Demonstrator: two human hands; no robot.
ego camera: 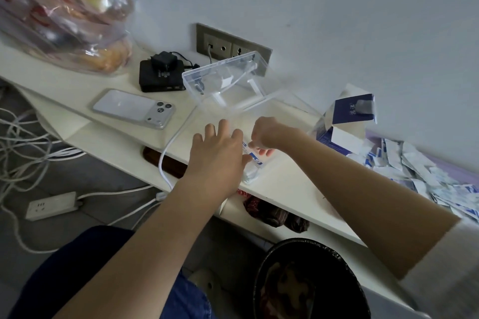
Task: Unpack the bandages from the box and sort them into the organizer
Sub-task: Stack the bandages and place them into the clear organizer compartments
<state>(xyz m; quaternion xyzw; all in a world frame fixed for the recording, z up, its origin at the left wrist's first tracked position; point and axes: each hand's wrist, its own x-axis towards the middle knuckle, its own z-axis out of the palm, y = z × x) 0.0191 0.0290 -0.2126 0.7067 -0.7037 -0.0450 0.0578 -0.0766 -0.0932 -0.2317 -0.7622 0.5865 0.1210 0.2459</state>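
A clear plastic organizer stands on the white shelf, its lid tipped up toward the wall. My left hand lies over its near part with fingers spread and straight. My right hand pinches a white-and-blue bandage packet at the organizer's near right corner, where a small stack of packets sits. An opened blue-and-white bandage box lies at the right. Beside it spreads a heap of loose bandage packets.
A phone lies face down left of the organizer, a black device with a charger behind it. A bag of food stands at the far left. A wall socket, white cables, a power strip and a lined bin are around.
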